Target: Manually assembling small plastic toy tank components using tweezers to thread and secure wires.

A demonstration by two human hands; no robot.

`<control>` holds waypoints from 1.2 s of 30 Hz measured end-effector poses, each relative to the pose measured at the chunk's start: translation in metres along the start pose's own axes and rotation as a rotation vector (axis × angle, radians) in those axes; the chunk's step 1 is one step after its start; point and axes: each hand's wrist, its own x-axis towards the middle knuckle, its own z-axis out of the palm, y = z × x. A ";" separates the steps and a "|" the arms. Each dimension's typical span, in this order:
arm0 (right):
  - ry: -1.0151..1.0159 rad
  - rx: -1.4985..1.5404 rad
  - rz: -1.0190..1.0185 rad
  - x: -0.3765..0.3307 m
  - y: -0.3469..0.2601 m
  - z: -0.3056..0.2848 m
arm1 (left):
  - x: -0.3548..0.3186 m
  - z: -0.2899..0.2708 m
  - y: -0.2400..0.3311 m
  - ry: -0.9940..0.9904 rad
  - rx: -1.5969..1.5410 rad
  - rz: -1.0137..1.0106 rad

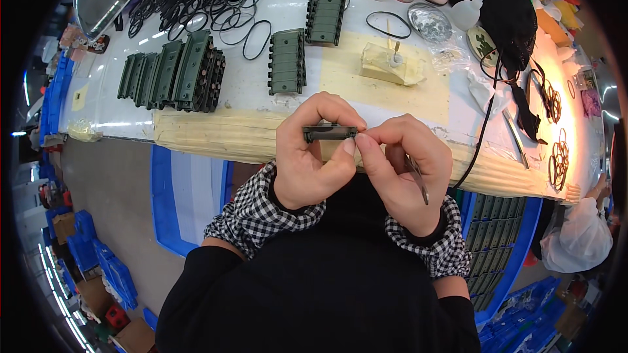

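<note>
Two hands, one green part

Left hand (301,167) has the part (330,133) caught between its bent forefinger and thumb, level, above the padded edge (222,134) of the table (242,88). Right hand (413,157) meets it at its right end, thumb and forefinger tips brought together; whether they pinch something small there, I cannot tell. Its other fingers are curled round a thin metal tool (417,182), which slants down toward the wrist. Both forearms wear checked cuffs (252,206).

Beyond the hands, more green parts stand in a large group (167,75) to the left and in two smaller ones, one nearer (286,62) and one farther (326,18). Black loops (190,0) lie tangled behind the large group. Right of the nearer group sits a yellowish block (386,70), with a dish (430,23) of small silvery bits behind it and a white bottle (466,14) just beside the dish. Below the table, a blue crate (160,199) stands on the left, and another (528,225) on the right holds rows of green parts
</note>
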 end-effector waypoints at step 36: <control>0.158 0.163 -0.024 0.049 -0.004 -0.013 | 0.011 -0.006 -0.027 -0.172 -1.406 -0.693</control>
